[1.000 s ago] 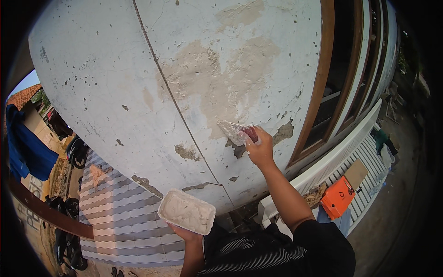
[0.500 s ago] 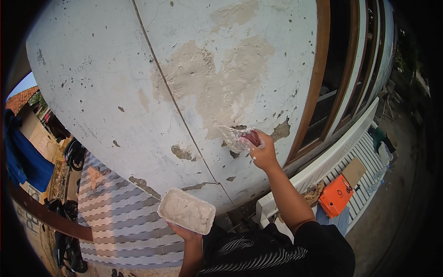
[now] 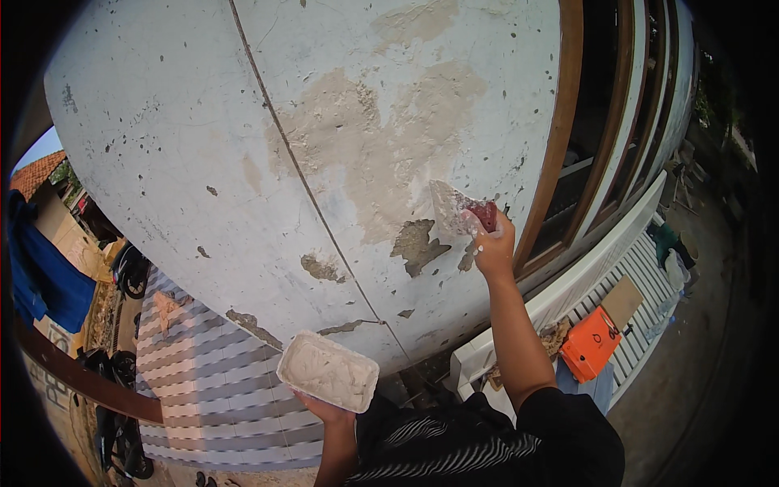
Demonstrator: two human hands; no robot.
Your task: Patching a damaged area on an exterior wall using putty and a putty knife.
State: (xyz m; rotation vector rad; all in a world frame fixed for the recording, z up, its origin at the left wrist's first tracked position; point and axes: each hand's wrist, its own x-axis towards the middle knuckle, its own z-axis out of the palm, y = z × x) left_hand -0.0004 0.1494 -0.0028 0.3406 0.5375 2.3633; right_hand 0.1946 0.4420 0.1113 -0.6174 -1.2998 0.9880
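Note:
My right hand (image 3: 492, 246) is closed round the dark red handle of a putty knife (image 3: 451, 209). Its broad blade, smeared with pale filler, lies at the white wall (image 3: 203, 122), close to the lower right of a large beige filler patch (image 3: 361, 150). Below and left of the blade is a bare grey chipped spot (image 3: 419, 247). White filler clings to my fingers. Low in the view, my left hand (image 3: 329, 408) grips a white rectangular tub (image 3: 284, 367) from underneath. Beige putty (image 3: 329, 371) fills the tub.
A brown wooden window frame (image 3: 560, 138) borders the wall on the right. Below it stands a white slatted bench (image 3: 641, 276) carrying an orange box (image 3: 591, 344). A vertical crack (image 3: 304, 170) runs down the wall. Striped tiles (image 3: 219, 381) cover the floor at left.
My right hand has moved right and slightly up with the putty knife, uncovering the grey chipped spot. The left hand and tub have stayed in place.

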